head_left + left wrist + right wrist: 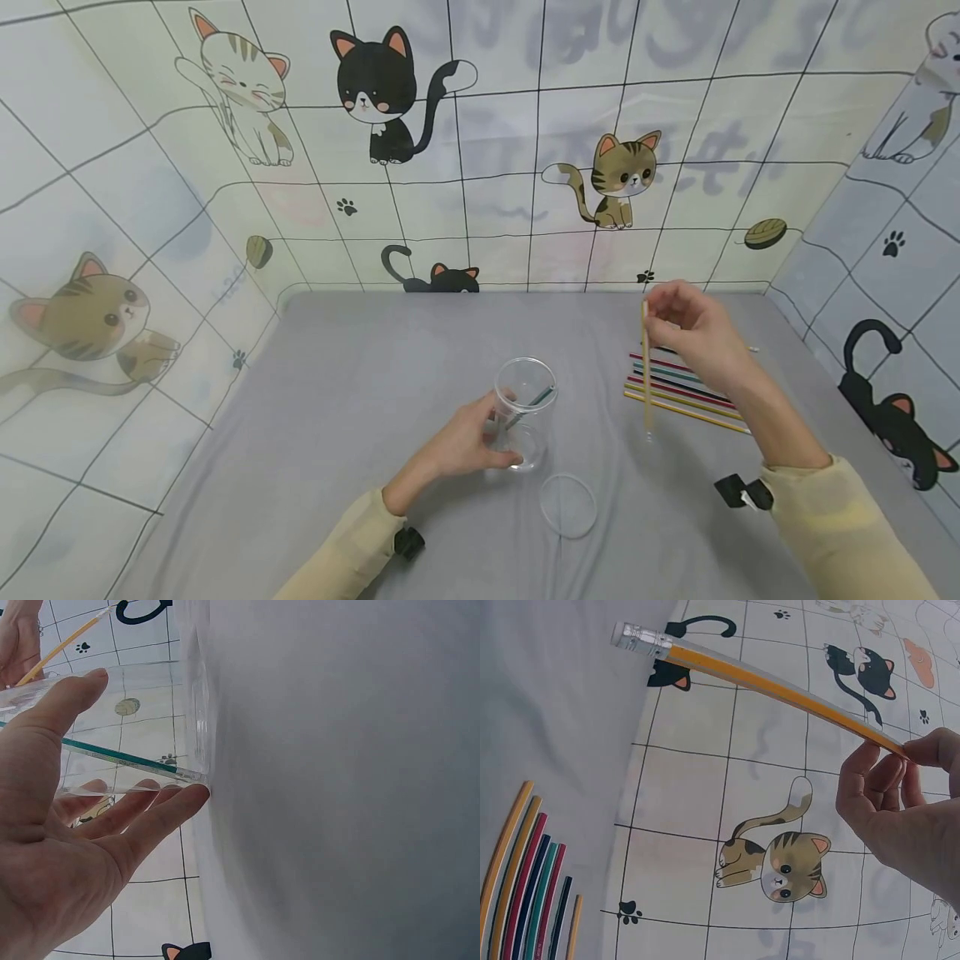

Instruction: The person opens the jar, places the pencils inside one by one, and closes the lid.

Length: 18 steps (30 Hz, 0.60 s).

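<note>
My left hand point(459, 440) grips a clear cup point(531, 442) standing on the grey cloth, thumb on the near side and fingers round the far side. Inside the cup leans a teal pencil point(538, 397); the left wrist view shows its eraser end down by the cup's base. Off to the right, my right hand point(696, 337) pinches a yellow pencil point(757, 691) near its tip between thumb and fingers. That pencil hangs almost upright, eraser end lowest, apart from the cup. Below this hand lies a row of coloured pencils point(678, 385), partly hidden by the wrist.
A clear round piece point(567, 476), a ring or a lid, lies flat just in front of the cup. The grey cloth point(375, 358) covers the table. Behind and at both sides hang white sheets point(495, 133) printed with cats and grid lines.
</note>
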Each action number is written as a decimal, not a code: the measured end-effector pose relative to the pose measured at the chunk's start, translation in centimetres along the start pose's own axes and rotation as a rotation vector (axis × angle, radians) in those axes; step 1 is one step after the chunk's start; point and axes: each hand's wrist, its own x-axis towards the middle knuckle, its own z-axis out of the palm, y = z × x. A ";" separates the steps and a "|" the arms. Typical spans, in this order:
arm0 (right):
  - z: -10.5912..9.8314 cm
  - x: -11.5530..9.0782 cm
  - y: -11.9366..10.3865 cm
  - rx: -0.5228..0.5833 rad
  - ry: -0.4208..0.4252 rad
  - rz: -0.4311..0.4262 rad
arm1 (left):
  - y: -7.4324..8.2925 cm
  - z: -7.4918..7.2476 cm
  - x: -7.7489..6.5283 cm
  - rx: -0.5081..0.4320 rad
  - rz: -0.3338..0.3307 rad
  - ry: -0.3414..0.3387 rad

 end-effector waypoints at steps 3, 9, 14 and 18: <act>0.1 0.1 -0.4 -0.011 0.007 0.017 | -0.1 0.0 0.0 0.004 0.000 0.002; 0.1 0.4 -1.1 0.121 0.016 0.004 | 0.0 -0.1 -0.1 0.001 0.006 0.008; 0.2 0.6 -1.7 0.198 0.025 -0.003 | -0.1 0.0 -0.2 -0.006 0.007 0.007; 0.3 0.8 -2.1 0.208 0.034 0.005 | 0.0 -0.1 -0.2 0.001 -0.012 -0.005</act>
